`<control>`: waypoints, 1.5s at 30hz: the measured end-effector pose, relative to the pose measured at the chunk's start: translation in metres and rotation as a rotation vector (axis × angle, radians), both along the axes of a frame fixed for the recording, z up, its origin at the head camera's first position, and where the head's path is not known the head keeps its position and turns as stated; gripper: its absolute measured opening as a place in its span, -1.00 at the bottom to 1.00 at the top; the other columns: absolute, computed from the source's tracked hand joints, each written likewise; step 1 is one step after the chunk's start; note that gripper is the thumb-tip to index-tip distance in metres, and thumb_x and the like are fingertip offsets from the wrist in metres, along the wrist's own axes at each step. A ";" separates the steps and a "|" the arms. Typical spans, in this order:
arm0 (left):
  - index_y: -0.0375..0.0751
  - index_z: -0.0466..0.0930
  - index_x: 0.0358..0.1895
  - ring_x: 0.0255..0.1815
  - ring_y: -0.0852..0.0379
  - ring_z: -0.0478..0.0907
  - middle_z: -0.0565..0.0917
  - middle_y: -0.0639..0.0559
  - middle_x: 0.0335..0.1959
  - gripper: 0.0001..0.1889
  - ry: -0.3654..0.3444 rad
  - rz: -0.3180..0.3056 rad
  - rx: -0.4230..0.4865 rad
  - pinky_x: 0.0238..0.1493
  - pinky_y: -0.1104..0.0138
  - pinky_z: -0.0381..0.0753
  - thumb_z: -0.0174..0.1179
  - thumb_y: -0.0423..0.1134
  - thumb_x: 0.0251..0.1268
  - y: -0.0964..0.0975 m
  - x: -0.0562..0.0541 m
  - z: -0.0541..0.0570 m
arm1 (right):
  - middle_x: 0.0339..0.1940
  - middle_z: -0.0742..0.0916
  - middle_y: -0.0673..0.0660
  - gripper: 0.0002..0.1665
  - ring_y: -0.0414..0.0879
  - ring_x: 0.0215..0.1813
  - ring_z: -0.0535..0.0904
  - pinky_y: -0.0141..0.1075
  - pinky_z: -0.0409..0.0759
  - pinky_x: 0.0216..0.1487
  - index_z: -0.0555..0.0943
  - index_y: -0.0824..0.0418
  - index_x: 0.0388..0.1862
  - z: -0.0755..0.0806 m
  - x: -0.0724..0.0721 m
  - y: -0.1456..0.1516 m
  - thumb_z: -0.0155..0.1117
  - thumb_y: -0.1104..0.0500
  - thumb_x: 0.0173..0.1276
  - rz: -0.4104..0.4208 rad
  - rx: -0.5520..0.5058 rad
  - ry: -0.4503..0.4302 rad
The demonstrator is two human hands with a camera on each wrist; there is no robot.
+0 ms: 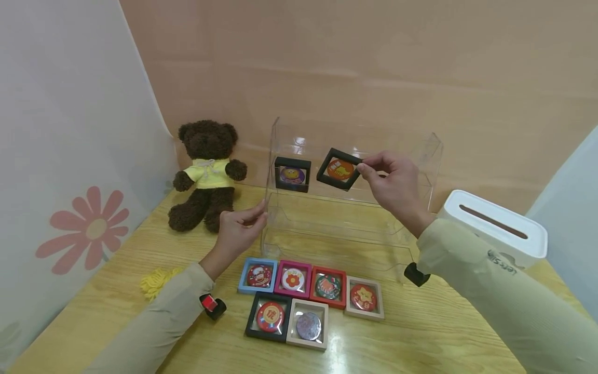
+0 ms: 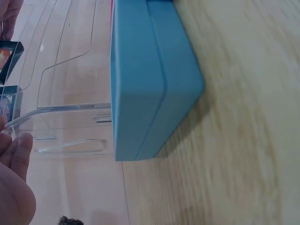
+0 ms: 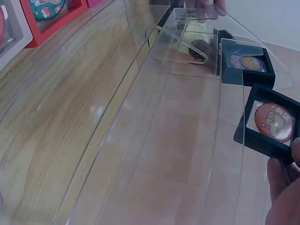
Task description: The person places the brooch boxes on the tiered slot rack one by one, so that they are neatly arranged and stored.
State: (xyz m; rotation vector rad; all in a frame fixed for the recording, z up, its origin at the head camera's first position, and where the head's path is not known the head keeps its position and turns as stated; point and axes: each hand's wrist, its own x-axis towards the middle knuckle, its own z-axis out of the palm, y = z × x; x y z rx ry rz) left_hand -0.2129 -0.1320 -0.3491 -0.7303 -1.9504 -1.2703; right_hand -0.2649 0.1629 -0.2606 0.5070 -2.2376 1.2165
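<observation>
My right hand (image 1: 394,182) pinches the right edge of a black frame (image 1: 324,176) that holds a round orange badge (image 1: 340,169) with a hand design. The frame is tilted, above a clear acrylic display rack (image 1: 336,249). Left of it, on the rack's upper tier, stands another black frame (image 1: 279,182) with a purple and yellow badge (image 1: 292,175). My left hand (image 1: 238,234) grips the rack's left side panel between thumb and fingers. In the right wrist view the held frame (image 3: 258,145) sits between my right thumb and fingers, close to the standing frame (image 3: 269,70).
Several framed badges lie before the rack, including a blue frame (image 1: 243,283) and a beige frame (image 1: 323,340). A brown teddy bear (image 1: 205,171) sits at left, near yellow yarn (image 1: 158,283). A white tissue box (image 1: 495,221) stands at right.
</observation>
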 end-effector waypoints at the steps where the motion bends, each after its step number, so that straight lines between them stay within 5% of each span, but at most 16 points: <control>1: -0.65 0.60 -0.18 -0.43 -0.16 0.66 0.62 -0.41 -0.29 -0.75 -0.001 -0.002 0.000 -0.41 0.28 0.66 0.24 -0.72 0.00 0.000 0.000 0.000 | -0.28 0.73 0.14 -0.93 -0.24 -0.33 0.62 -0.49 0.60 -0.24 0.68 0.32 -0.32 -0.001 -0.001 -0.001 0.34 0.30 0.26 0.004 0.005 -0.001; 15: -0.63 0.61 -0.17 -0.41 -0.15 0.67 0.63 -0.38 -0.27 -0.77 -0.024 -0.006 0.008 -0.40 0.26 0.66 0.24 -0.69 0.03 0.000 0.000 0.000 | -0.25 0.73 0.13 -0.86 -0.13 -0.26 0.64 -0.42 0.63 -0.24 0.66 0.36 -0.31 -0.002 -0.005 -0.014 0.34 0.26 0.28 0.012 0.098 -0.001; 29: -0.62 0.60 -0.15 -0.39 -0.15 0.67 0.63 -0.38 -0.25 -0.77 -0.061 -0.014 0.016 -0.39 0.27 0.66 0.23 -0.68 0.06 0.000 0.002 0.000 | -0.29 0.73 0.15 -0.87 -0.09 -0.27 0.65 -0.24 0.66 -0.21 0.67 0.36 -0.32 -0.005 -0.004 -0.021 0.35 0.27 0.27 0.041 0.121 0.016; 45: -0.64 0.59 -0.16 -0.41 -0.16 0.67 0.63 -0.39 -0.27 -0.78 -0.059 -0.023 0.020 -0.37 0.28 0.66 0.22 -0.68 0.06 0.001 0.002 -0.001 | -0.30 0.73 0.13 -0.88 -0.11 -0.26 0.64 -0.25 0.66 -0.23 0.67 0.33 -0.30 -0.008 -0.004 -0.020 0.36 0.26 0.26 0.064 0.115 0.014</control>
